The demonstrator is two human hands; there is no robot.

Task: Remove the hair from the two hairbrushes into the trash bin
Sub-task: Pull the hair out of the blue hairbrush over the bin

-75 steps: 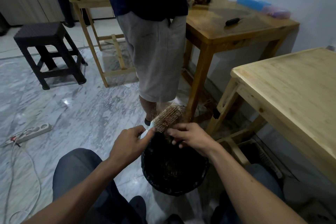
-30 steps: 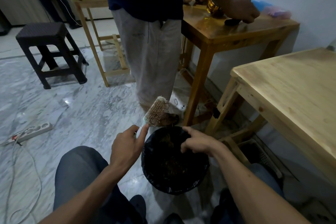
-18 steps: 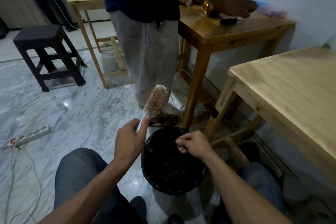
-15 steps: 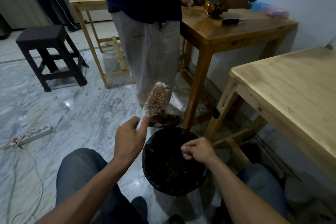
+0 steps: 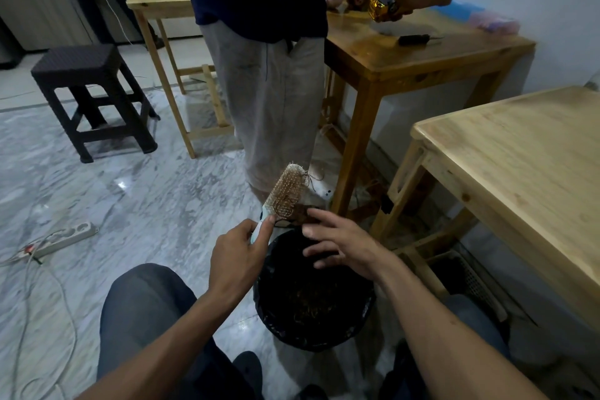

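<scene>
Left hand (image 5: pixel 238 252) grips hairbrush (image 5: pixel 285 193); right hand (image 5: pixel 341 245) spread above trash bin (image 5: pixel 313 331).

1. The hairbrush (image 5: pixel 287 192) has a pale, smooth handle that looks like plastic, and a tan pad set with fine pins; frizzy brown hair clings to it.
2. The trash bin (image 5: pixel 313 331) is lined with a black plastic bag, crinkled and faintly glossy.
3. The floor (image 5: pixel 146 204) is polished grey-white marble, shiny enough to reflect light.
4. The near table (image 5: pixel 526 166) is pale, matt, unvarnished-looking wood with visible grain.
5. The far table (image 5: pixel 409 55) is darker wood with a glossy varnish.
6. The stool (image 5: pixel 81 65) has a dark, woven-textured top, possibly plastic rattan.
</scene>
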